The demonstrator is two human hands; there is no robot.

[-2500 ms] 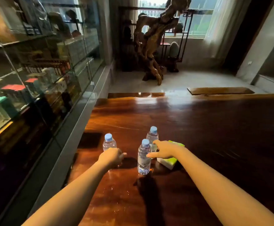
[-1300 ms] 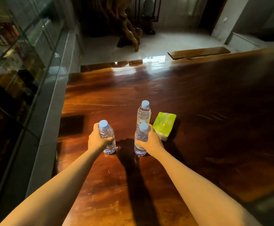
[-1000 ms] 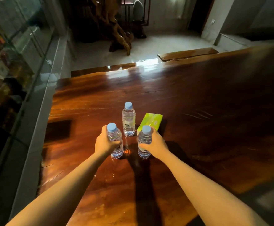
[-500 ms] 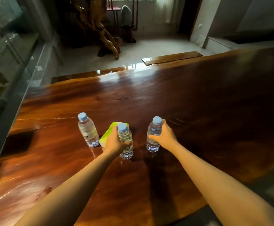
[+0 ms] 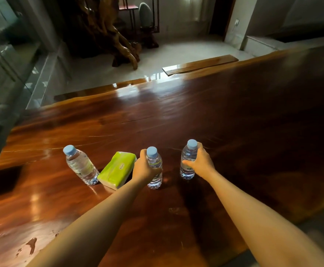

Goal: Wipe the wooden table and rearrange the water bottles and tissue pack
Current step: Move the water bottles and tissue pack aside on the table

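1. While both hands grip bottles, I log the layout: left hand (image 5: 144, 168) has its fingers wrapped round the middle water bottle (image 5: 154, 166); right hand (image 5: 200, 163) is curled round the right water bottle (image 5: 188, 160), thumb across its front. Both bottles stand upright on the wooden table (image 5: 234, 116).
2. A third water bottle (image 5: 80, 164) stands free at the far left, untouched. The green tissue pack (image 5: 117, 170) lies flat between it and the left hand, just beside both.
3. Step in hand, as I judge it: setting the two held bottles down in a row to the right of the pack.
4. To do it well: keep each bottle vertical, seat the base fully before loosening the fingers, and leave an even gap between them. The glossy top looks slick, so I would release slowly rather than slide.
5. Small dark marks show at the near-left edge of the table; whether wet or part of the finish I cannot tell. No cloth is in view.
6. Against the frame half a second earlier: the hands and their two bottles sit further right, and the pack, then partly hidden behind the left hand, now shows almost whole.
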